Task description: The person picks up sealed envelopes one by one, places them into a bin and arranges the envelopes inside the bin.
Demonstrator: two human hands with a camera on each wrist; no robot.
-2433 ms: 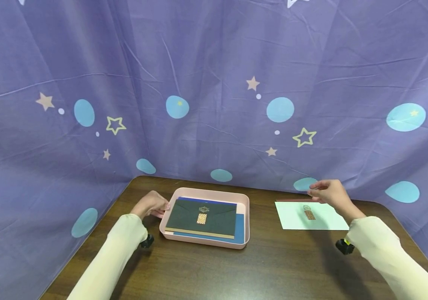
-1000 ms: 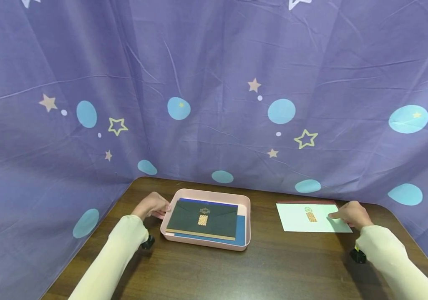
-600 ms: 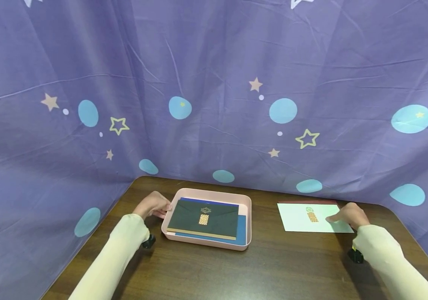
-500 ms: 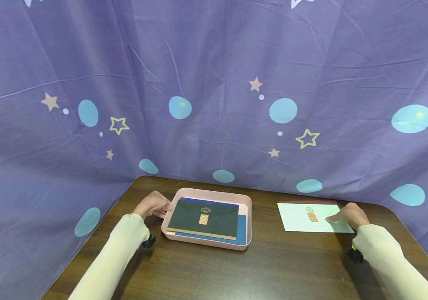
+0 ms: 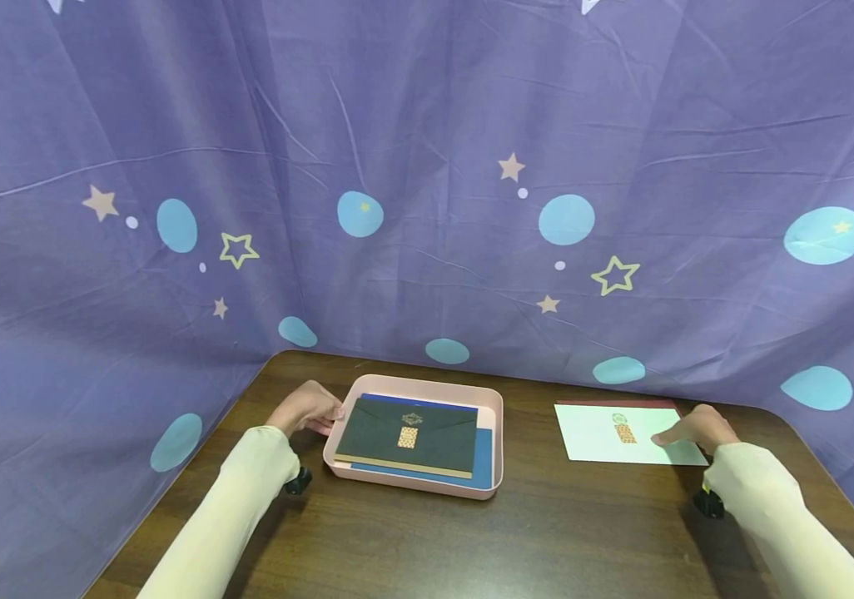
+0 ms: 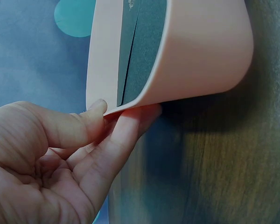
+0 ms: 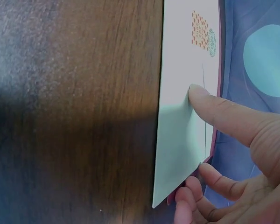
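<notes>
On the left, my left hand (image 5: 305, 409) pinches the rim of a shallow pink tray (image 5: 430, 387), thumb over the inner edge and fingers outside, as the left wrist view shows. A dark green envelope (image 5: 374, 433) with a gold emblem lies uppermost in the tray. Blue envelopes (image 5: 483, 457) peek out from under it. At the right, a pale mint envelope (image 5: 592, 437) with an orange patterned label lies over a dark red one (image 5: 607, 403). My right hand (image 5: 702, 428) grips the mint envelope's right end, thumb flat on top, fingertips (image 7: 203, 168) at and under its edge.
Both things stand on a brown wooden table (image 5: 472, 541) with rounded back corners. A purple curtain (image 5: 427, 249) with stars and blue dots hangs right behind and beside it. Dark wrist cameras (image 5: 298, 481) sit below both cuffs.
My right hand has come down from above the mint envelope's back edge to its right end and stays there. My left hand keeps holding the tray rim.
</notes>
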